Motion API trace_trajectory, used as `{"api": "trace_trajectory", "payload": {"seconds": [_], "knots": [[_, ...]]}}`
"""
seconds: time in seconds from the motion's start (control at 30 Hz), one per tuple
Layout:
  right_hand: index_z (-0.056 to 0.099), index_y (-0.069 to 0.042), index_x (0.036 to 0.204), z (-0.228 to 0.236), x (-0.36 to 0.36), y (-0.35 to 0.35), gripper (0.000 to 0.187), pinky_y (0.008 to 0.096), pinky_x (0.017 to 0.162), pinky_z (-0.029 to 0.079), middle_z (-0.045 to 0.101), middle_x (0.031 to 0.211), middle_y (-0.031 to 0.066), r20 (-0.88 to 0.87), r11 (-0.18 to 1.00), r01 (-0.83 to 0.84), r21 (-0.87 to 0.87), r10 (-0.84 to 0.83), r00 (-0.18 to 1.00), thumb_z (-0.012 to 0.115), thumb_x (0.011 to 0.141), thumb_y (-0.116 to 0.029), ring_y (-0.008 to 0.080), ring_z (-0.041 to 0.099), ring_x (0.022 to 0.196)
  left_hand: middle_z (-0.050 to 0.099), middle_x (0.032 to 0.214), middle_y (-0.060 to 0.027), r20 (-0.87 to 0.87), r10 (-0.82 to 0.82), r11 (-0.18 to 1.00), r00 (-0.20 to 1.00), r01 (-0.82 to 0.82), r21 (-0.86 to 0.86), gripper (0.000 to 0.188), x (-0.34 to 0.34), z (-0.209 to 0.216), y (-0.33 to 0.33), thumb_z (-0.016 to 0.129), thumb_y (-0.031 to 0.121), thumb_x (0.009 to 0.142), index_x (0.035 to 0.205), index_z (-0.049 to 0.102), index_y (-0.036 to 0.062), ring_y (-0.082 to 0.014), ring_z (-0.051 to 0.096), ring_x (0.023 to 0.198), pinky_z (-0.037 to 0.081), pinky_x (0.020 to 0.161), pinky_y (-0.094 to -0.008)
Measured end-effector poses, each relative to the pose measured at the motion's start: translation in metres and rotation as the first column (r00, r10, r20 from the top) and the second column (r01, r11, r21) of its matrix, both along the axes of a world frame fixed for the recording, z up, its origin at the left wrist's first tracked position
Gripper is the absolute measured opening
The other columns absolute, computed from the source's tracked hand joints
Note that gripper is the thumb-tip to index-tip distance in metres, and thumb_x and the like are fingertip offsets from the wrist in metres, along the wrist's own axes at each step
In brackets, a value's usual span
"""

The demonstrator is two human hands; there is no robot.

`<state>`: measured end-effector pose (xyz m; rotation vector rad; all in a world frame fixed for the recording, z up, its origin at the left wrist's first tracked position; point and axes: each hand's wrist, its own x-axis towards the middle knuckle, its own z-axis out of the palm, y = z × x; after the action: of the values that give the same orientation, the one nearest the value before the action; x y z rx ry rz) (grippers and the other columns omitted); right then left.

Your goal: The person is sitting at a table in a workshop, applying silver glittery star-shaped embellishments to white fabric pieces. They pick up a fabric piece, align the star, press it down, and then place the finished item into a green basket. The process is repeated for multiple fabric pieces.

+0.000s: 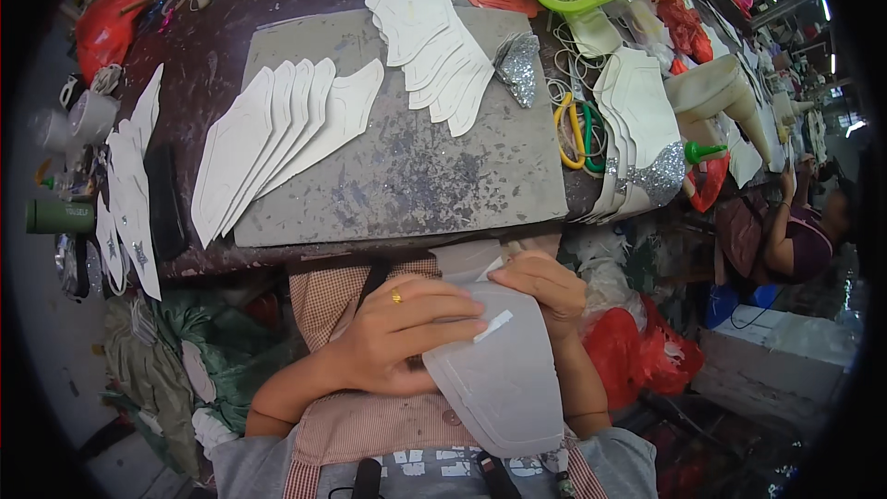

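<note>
Over the lap, just off the table's near edge, my head view shows a pale grey, flat panel with rounded lower corners point(508, 383) between the person's two hands. I see the left hand point(399, 328) half open, its slightly bent fingers laid across the panel's left side, fingertips by a short white strip point(494, 326); its thumb is hidden, so I cannot tell whether it grips from below. The right hand point(547, 291) is nearly closed, its curled fingers pinching the panel's upper right edge.

Beyond them, a worn grey rectangular board point(517, 180) lies on the dark brown table point(199, 46). I make out two fans of white, stitch-outlined pieces on it, one at left point(268, 143), one toward the far edge point(434, 55). Yellow-and-green-handled scissors point(577, 134) rest just beside the board's right edge.
</note>
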<state>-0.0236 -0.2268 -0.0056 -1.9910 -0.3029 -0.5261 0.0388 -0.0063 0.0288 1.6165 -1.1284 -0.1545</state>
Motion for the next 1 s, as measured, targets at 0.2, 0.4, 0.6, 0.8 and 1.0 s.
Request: {"api": "trace_trajectory", "payload": {"seconds": [0.2, 0.4, 0.6, 0.8, 1.0], "knots": [[0.069, 0.001, 0.086, 0.008, -0.008, -0.008, 0.029, 0.0331, 0.059, 0.046, 0.062, 0.072, 0.0081, 0.062, 0.969, 0.117, -0.217, -0.106, 0.992, 0.069, 0.057, 0.002, 0.0239, 0.060, 0.064, 0.065, 0.113, -0.0127, -0.475, -0.079, 0.997, 0.876, 0.072, -0.032, 0.028, 0.001, 0.005, -0.004, 0.069, 0.014, 0.079, 0.105, 0.068, 0.0038, -0.0294, 0.060, 0.106, 0.042, 0.097, -0.0411], [0.068, -0.001, 0.086, 0.021, -0.019, -0.009, 0.032, 0.0335, 0.057, 0.044, 0.061, 0.072, 0.0085, -0.003, 0.945, 0.098, -0.311, -0.104, 0.995, 0.065, 0.056, 0.008, 0.0248, 0.057, 0.062, 0.069, 0.095, -0.0102, -0.479, 0.038, 0.993, 0.877, 0.019, 0.114, 0.011, -0.004, -0.010, -0.022, 0.069, 0.004, 0.077, 0.088, 0.070, 0.0019, -0.0236, 0.064, 0.093, 0.046, 0.090, -0.0351], [0.066, -0.006, 0.091, 0.029, -0.038, -0.020, 0.031, 0.0341, 0.063, 0.045, 0.061, 0.076, 0.0062, -0.326, 0.958, -0.094, -0.272, 0.000, 0.945, 0.067, 0.062, 0.004, 0.0252, 0.059, 0.068, 0.068, 0.088, -0.0104, -0.521, -0.087, 0.996, 0.849, 0.088, -0.023, 0.020, -0.013, -0.010, -0.022, 0.071, 0.004, 0.076, 0.096, 0.069, 0.0043, -0.0237, 0.064, 0.086, 0.049, 0.082, -0.0318], [0.065, -0.006, 0.092, 0.020, -0.041, -0.017, 0.027, 0.0351, 0.065, 0.045, 0.060, 0.077, 0.0070, -0.409, 0.970, -0.195, -0.145, 0.121, 0.905, 0.067, 0.066, 0.002, 0.0266, 0.058, 0.070, 0.067, 0.098, -0.0100, -0.523, -0.159, 0.980, 0.837, 0.199, 0.020, 0.026, -0.017, -0.011, -0.009, 0.074, 0.008, 0.077, 0.102, 0.071, 0.0075, -0.0202, 0.065, 0.078, 0.051, 0.073, -0.0289], [0.062, -0.002, 0.093, 0.037, -0.037, -0.032, 0.015, 0.0350, 0.066, 0.046, 0.060, 0.081, 0.0112, -0.588, 0.964, -0.262, 0.038, 0.233, 0.775, 0.065, 0.079, -0.003, 0.0299, 0.059, 0.073, 0.067, 0.093, -0.0091, -0.745, 0.115, 0.993, 0.657, -0.095, 0.069, 0.020, 0.000, -0.011, 0.008, 0.074, 0.001, 0.074, 0.093, 0.070, 0.0006, -0.0140, 0.064, 0.077, 0.051, 0.071, -0.0248]]}}
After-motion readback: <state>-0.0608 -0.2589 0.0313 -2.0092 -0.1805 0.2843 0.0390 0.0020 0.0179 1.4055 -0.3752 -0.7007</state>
